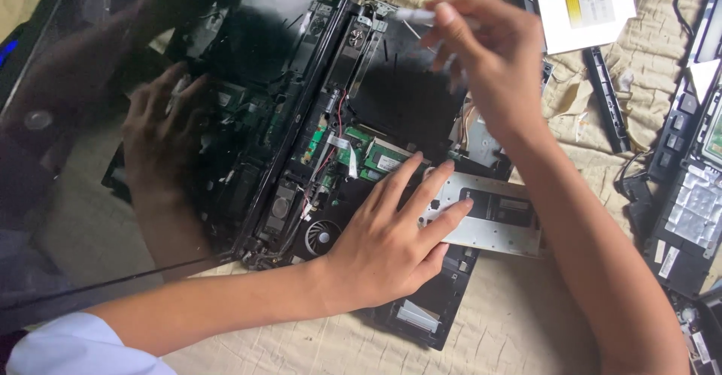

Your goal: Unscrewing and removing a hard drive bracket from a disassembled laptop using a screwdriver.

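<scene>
1. Opened laptop base (391, 112), cover off, lies on a beige quilted cloth (511, 315); its dark glossy screen (90, 157) is folded back at left and mirrors a hand.
2. Left hand (391, 239) lies flat, fingers spread, on the base; fingertips touch a silver metal plate (489, 213) that lies across the base's right edge. Holds nothing.
3. Right hand (481, 51) hovers over the base's top right; grip pinches a thin white tool (414, 15), blurred, kind unclear.
4. Green circuit board (368, 153) and round fan (323, 236) are exposed, just left of the left hand.
5. White optical drive (583, 6) lies at top right; black laptop parts (692, 187) lie at right edge, well apart.
</scene>
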